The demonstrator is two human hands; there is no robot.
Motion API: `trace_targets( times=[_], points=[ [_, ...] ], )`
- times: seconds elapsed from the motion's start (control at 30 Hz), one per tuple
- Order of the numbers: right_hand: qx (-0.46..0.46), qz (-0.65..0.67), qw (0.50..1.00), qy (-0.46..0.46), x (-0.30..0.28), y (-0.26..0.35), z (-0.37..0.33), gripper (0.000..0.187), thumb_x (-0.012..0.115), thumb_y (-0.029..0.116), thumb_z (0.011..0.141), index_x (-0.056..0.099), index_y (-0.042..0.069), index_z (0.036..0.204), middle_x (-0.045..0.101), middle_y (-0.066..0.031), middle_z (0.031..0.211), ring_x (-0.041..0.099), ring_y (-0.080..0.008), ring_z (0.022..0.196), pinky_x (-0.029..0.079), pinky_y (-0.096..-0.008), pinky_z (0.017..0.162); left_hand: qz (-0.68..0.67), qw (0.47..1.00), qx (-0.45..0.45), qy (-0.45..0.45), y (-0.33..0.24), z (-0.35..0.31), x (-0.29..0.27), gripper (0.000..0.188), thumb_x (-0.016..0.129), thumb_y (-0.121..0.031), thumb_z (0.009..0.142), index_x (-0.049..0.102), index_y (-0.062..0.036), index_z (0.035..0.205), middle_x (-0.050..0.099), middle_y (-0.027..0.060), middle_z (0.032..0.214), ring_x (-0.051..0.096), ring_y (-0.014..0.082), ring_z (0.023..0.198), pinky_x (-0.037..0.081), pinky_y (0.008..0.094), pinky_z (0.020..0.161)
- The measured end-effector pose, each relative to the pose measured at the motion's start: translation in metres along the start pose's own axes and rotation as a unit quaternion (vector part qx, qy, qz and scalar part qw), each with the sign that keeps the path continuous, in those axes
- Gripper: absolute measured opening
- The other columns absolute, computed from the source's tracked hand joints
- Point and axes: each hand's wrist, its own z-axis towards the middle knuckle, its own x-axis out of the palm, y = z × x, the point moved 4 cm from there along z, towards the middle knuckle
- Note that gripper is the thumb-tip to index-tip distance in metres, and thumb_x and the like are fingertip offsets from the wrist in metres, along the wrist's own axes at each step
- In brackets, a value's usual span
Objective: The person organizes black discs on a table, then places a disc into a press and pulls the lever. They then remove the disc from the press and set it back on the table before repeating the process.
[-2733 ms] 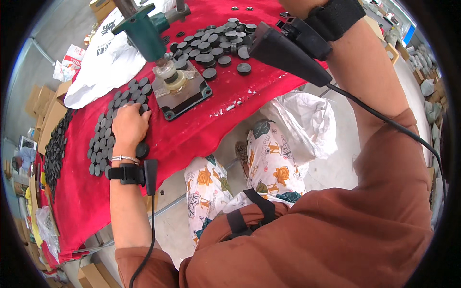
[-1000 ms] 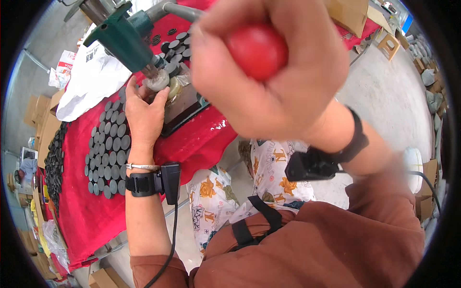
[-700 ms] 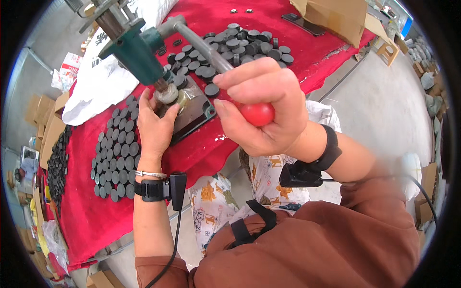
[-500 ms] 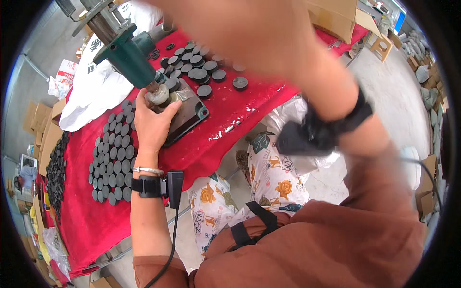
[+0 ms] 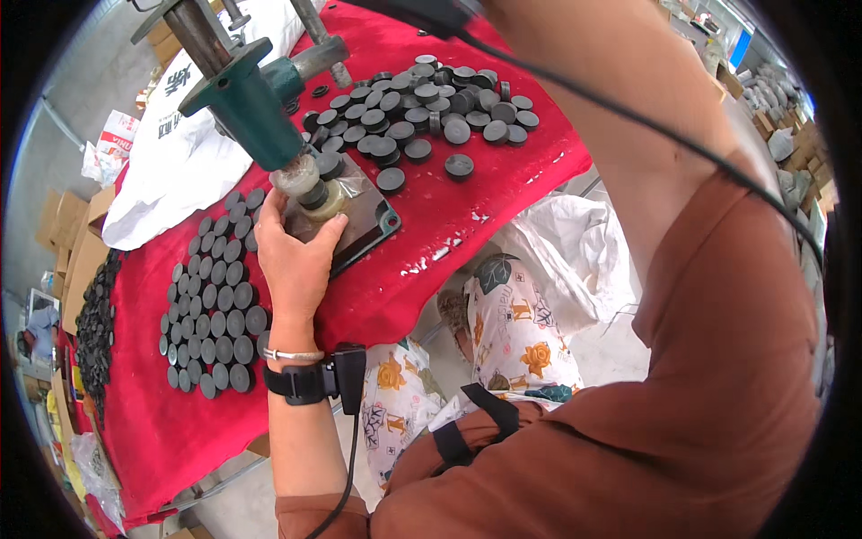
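My left hand (image 5: 296,260) curves its thumb and fingers around a yellowish round holder (image 5: 325,205) on the metal base (image 5: 364,220) of a hand press. A small black round part (image 5: 314,194) shows between that holder and the press's cloudy white tip (image 5: 296,176). Above it stands the green press body (image 5: 242,117). My right forearm (image 5: 620,99) reaches up across the top right; its hand is beyond the upper edge, so what it holds is hidden. One black disc (image 5: 330,164) sits at the back of the base.
Black discs (image 5: 211,296) lie in close rows on the red cloth (image 5: 180,440) left of my hand. A loose heap of discs (image 5: 422,108) spreads behind the press, and small black pieces (image 5: 94,310) cover the far left. A white sack (image 5: 180,153) lies behind; a cable (image 5: 646,126) crosses my right arm.
My right arm has swung up and its hand is out of the picture. The black part under the press tip now shows. My left hand stays at the holder; the view has shifted slightly.
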Motion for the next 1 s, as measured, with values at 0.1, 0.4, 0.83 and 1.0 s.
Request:
trace_targets(
  times=[0.1,0.4,0.83,1.0],
  points=[
    [0.075,0.132,0.986,-0.076,-0.019,0.002,-0.070,0.025,0.061,0.021,0.085,0.067,0.003,0.102,0.069,-0.0166,0.088,0.067,-0.0291,0.084,0.053,-0.0374,0.076,0.002,1.000,0.004,-0.001,-0.002,-0.002,-0.001,0.073,0.080,-0.018,0.071,0.045,0.0049,0.132,0.055,0.0191,0.125,0.051,0.0313,0.117,0.041,0.0390,0.101],
    [0.282,0.284,0.836,0.375,0.048,0.052,-0.230,0.042,0.067,0.026,0.078,0.066,0.003,0.113,0.069,-0.0165,0.093,0.066,-0.0275,0.086,0.051,-0.0365,0.079,-0.138,0.989,-0.038,-0.033,0.018,0.008,-0.007,0.054,0.073,-0.012,0.081,0.050,0.0061,0.126,0.061,0.0174,0.116,0.059,0.0213,0.105,0.045,0.0317,0.094],
    [0.292,0.378,0.834,0.277,0.025,0.067,-0.247,0.035,0.075,0.008,0.072,0.060,-0.002,0.102,0.063,-0.0153,0.084,0.065,-0.0260,0.074,0.052,-0.0338,0.067,-0.186,0.981,-0.052,-0.026,0.018,0.004,-0.003,0.029,0.071,-0.008,0.084,0.060,0.0029,0.108,0.064,0.0070,0.101,0.058,0.0125,0.090,0.047,0.0262,0.083],
    [0.205,0.314,0.899,0.227,0.004,0.079,-0.260,0.045,0.069,-0.003,0.072,0.054,0.005,0.113,0.057,-0.0108,0.105,0.061,-0.0278,0.094,0.053,-0.0329,0.077,-0.182,0.982,-0.049,-0.015,0.022,0.004,-0.005,0.023,0.069,-0.007,0.085,0.062,0.0020,0.105,0.064,0.0038,0.097,0.056,0.0094,0.085,0.046,0.0237,0.078]
  ],
)
